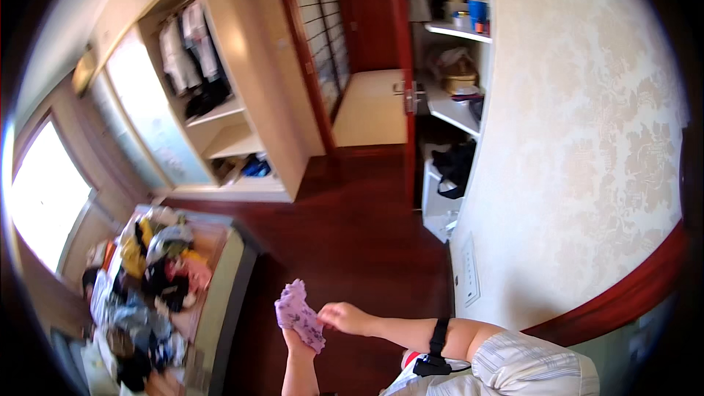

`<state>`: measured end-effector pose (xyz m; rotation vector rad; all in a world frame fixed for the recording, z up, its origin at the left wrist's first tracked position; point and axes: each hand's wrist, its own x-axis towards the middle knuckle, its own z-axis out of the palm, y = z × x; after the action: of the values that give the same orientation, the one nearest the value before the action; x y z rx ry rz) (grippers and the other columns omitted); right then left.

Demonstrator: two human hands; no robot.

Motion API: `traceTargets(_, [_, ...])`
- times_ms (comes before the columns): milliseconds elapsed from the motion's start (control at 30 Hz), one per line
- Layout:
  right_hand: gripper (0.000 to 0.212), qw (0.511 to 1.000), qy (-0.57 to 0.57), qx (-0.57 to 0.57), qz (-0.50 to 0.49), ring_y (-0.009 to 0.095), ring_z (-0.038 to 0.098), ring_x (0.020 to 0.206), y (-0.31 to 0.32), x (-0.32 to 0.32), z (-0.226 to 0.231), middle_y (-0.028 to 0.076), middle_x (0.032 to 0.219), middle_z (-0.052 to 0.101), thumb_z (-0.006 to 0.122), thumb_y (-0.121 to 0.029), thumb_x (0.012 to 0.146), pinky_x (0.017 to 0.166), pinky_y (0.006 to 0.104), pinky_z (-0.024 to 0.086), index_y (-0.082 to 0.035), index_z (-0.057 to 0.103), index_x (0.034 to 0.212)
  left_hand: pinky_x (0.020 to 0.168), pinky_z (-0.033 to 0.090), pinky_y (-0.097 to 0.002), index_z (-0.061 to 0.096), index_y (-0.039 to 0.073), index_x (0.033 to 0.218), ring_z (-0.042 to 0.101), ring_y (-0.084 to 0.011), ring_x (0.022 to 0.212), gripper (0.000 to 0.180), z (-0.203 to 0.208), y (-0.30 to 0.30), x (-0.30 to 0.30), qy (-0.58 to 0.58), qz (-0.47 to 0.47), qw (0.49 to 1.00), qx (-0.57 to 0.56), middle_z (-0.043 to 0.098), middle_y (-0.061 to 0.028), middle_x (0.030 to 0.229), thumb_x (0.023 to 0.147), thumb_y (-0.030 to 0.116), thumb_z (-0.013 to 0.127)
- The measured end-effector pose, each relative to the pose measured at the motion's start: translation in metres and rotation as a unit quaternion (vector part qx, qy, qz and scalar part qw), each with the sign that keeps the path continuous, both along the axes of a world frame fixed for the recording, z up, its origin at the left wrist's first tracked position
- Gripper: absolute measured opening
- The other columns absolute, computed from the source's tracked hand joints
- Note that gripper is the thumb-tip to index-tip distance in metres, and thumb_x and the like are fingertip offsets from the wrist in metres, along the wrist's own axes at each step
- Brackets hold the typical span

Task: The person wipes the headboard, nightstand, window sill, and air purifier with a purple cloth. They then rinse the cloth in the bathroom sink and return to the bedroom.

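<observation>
In front of me, a small purple patterned cloth garment (298, 315) with a ruffled edge is held up above the floor; its exact kind does not show. My left hand (292, 338) holds it from below, and the cloth covers most of the fingers. From the right, my right hand (346, 318) reaches to the garment's side edge. Its fingers are bent and close together, with the tips at the cloth. A black strap with a small dark device (433, 364) is around my right forearm.
A bed (233, 279) heaped with mixed clothes (150, 308) stands at the left. Beyond it is an open wardrobe (238, 139) with hanging clothes. An open doorway (370, 114) lies ahead; loaded shelves (458, 33) and a patterned wall (579, 132) are at the right.
</observation>
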<state>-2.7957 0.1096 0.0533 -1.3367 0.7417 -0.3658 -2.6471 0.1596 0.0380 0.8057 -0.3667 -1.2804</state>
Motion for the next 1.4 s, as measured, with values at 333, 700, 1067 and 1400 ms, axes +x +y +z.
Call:
traceTargets(333, [0.051, 0.919, -0.311, 0.078, -0.228, 0.021, 0.037, 0.135, -0.245, -0.093, -0.049, 0.007, 0.147, 0.037, 0.032, -0.046, 0.101, 0.113, 0.0455, 0.024, -0.018, 0.035, 0.143, 0.111, 0.009, -0.0618, 0.034, 0.022, 0.148, 0.014, -0.0426, 0.143, 0.074, 0.057, -0.273, -0.110, -0.712, -0.330, 0.579, -0.219, 0.027, -0.0133, 0.154, 0.085, 0.053, 0.058])
traceTargets(700, [0.050, 0.781, 0.405, -0.402, -0.255, 0.022, 0.050, 0.118, -0.446, -0.206, -0.044, 0.008, 0.129, 0.051, 0.044, -0.049, 0.092, 0.101, 0.0393, 0.037, -0.018, 0.047, 0.131, 0.115, 0.022, -0.0442, 0.042, 0.008, 0.141, 0.027, -0.0363, 0.141, 0.062, 0.024, -0.546, -0.184, -0.570, -0.412, 0.578, -0.415, 0.033, -0.0217, 0.149, 0.088, 0.030, 0.064])
traceTargets(1067, [0.034, 0.363, -0.198, -0.494, -0.765, 0.023, 0.051, 0.102, -0.604, -0.366, -0.080, 0.009, 0.103, 0.055, 0.064, -0.039, 0.083, 0.088, 0.0334, 0.043, -0.013, 0.056, 0.104, 0.098, 0.044, -0.0346, 0.055, 0.007, 0.128, 0.054, -0.0292, 0.119, 0.047, 0.030, -0.765, -0.251, -0.486, -0.592, 0.560, -0.315, 0.054, -0.0160, 0.132, 0.088, 0.027, 0.066])
traceTargets(1400, [0.054, 0.480, 0.612, -0.320, -0.542, 0.031, 0.031, 0.138, -0.749, -0.400, -0.050, 0.015, 0.143, 0.043, 0.047, -0.040, 0.089, 0.112, 0.0558, 0.017, -0.006, 0.054, 0.130, 0.083, 0.049, -0.0320, 0.062, 0.006, 0.117, 0.060, -0.0249, 0.105, 0.028, 0.022, -0.853, -0.351, -0.436, -0.535, 0.592, -0.415, 0.061, -0.0134, 0.120, 0.090, 0.012, 0.059])
